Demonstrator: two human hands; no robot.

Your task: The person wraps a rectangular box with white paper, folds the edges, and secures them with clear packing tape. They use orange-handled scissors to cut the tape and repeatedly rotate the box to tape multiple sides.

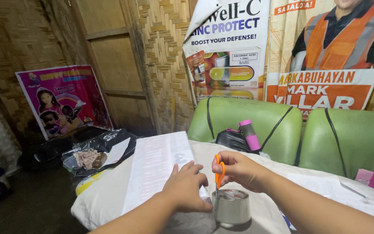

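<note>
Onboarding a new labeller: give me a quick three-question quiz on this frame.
1. True or false: the right hand holds orange-handled scissors.
2. What does the left hand rest on? A) pink cylindrical bottle B) long white printed paper sheet C) green padded chair
3. Fill in: the scissor blades point down beside a roll of clear packing ____.

Key: 1 true. 2 B, the long white printed paper sheet. 3 tape.
</note>
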